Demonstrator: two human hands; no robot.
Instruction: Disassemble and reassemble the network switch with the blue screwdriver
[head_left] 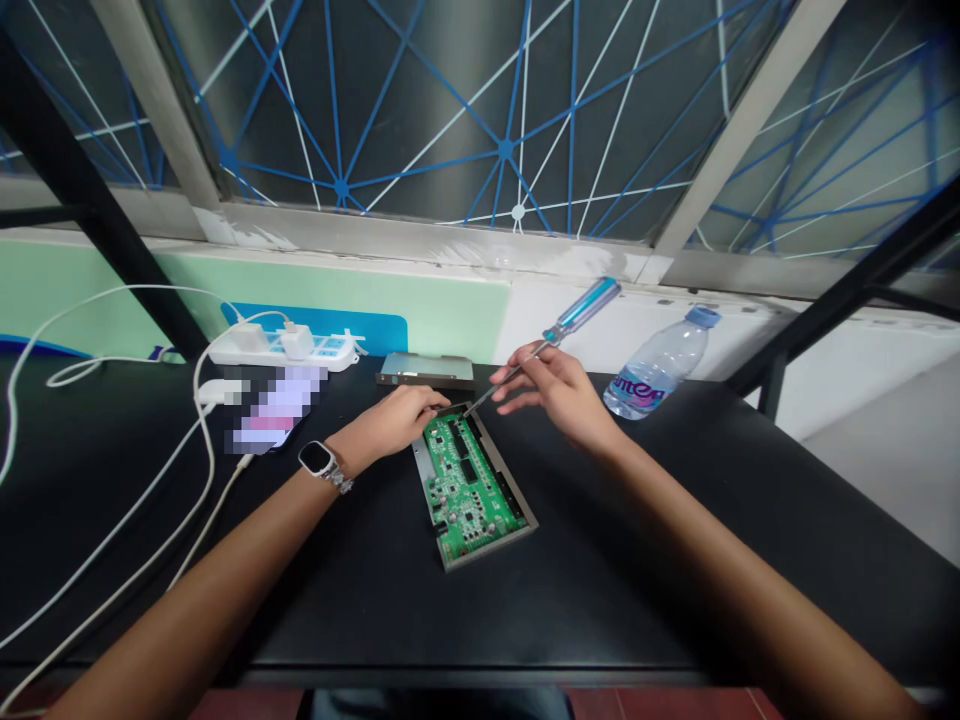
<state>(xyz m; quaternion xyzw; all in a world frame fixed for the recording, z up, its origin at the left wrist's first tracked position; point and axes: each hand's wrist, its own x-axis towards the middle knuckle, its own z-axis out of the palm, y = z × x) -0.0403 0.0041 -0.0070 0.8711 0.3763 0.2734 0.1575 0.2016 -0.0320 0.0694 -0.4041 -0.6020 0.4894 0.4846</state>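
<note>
A: Where is the circuit board (pixel 471 490) to be found?

B: It is seated in a shallow metal casing (pixel 491 546), laid flat on the black table (pixel 637 590). It is placed roughly midway between the table's left and right edges, slightly askew, with its near end kept well apart from the near edge.

A: Is anything grasped?

B: A screwdriver (pixel 553 334) is grasped by the right hand (pixel 559 392). Its shaft is pinched between thumb and fingers, its clear blue handle is tilted up toward the far edge, and its tip is pointed at the board's far end. Whether the board is touched by the tip cannot be told.

A: And the left hand (pixel 405 415)?

B: It is laid at the casing's far left corner; whether the casing is gripped or only touched cannot be told. A watch (pixel 318 458) is worn on that wrist.

A: What is set along the table's far edge?

B: A flat metal unit (pixel 427 370) is placed just beyond the casing. Toward the far right corner, a water bottle (pixel 660 365) is seen tilted; toward the far left corner, a power strip (pixel 341 350) is set, with a phone (pixel 274 412) lying nearer.
</note>
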